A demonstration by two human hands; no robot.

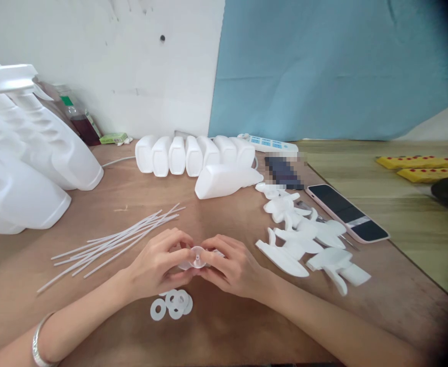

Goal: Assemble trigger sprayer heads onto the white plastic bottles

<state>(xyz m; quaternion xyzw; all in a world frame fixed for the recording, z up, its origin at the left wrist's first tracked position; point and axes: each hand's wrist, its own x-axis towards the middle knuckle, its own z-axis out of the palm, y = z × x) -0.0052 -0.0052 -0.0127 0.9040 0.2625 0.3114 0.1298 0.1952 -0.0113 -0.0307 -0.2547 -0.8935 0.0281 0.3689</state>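
Observation:
My left hand (169, 257) and my right hand (229, 262) meet over the table, fingers closed around small clear plastic parts. Between the fingertips shows a round translucent plastic piece (197, 257) with a small stem at its centre. More clear plastic sits partly hidden under the fingers of both hands. Just below the left hand lie several flat white ring washers (176, 304). To the left of that hand is a loose bundle of thin white tubes (113, 244). White spray trigger heads (300, 239) are piled to the right of my right hand.
Upright white spray bottles (55, 137) stand at the left. A row of white bottles (193, 155) lies at the back, with one bottle (227, 181) in front. A phone (348, 213), a dark pixelated object (283, 172) and a power strip (272, 144) occupy the right side.

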